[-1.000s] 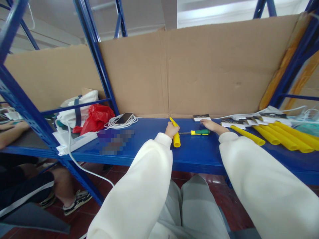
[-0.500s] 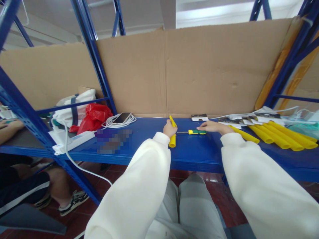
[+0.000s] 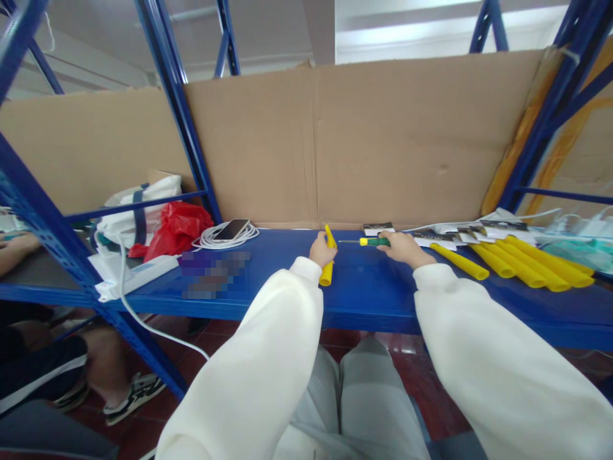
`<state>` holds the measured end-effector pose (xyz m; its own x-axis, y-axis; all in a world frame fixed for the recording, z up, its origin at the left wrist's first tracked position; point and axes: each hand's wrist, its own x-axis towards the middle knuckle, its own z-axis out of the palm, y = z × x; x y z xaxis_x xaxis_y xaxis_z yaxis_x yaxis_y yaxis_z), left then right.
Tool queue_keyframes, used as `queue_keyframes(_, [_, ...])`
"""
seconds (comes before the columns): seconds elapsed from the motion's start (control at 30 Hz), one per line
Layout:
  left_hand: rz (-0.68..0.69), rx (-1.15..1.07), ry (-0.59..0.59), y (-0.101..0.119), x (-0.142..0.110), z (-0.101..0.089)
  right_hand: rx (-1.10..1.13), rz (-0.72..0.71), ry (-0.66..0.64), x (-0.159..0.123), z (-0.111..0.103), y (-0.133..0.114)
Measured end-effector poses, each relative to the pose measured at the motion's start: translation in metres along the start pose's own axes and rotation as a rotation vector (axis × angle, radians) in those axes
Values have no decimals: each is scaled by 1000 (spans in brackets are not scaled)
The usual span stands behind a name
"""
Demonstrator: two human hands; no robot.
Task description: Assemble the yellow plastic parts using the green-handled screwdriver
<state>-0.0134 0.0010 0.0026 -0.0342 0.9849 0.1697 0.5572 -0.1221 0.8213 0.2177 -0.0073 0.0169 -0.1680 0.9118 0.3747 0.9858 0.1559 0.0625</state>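
Note:
My left hand [image 3: 322, 250] is closed around a yellow tube [image 3: 326, 275], which stands out above and below the fingers over the blue shelf top [image 3: 282, 255]. To its right, my right hand [image 3: 401, 248] grips a screwdriver [image 3: 368, 242] by its green and yellow handle. The thin metal shaft points left, toward the tube, and its tip is close to it; I cannot tell whether they touch. Part of the handle is hidden by the fingers.
Several yellow tubes [image 3: 541, 268] lie at the right, with cards [image 3: 502, 228] at their far ends. Another card [image 3: 378, 229] lies at the back. A phone [image 3: 233, 229] rests on coiled white cable [image 3: 211, 237], near a red bag [image 3: 175, 227] and a power strip [image 3: 143, 273]. Cardboard [image 3: 397, 140] stands behind.
My right hand has closed around the screwdriver handle and lifted it a little, where before its fingers were just at the handle's end. My left hand keeps hold of the tube.

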Motion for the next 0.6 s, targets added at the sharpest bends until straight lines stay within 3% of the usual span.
queue_keyframes(0.6, [63, -130, -110, 4, -4, 3, 62, 58, -2, -2, -4, -7])
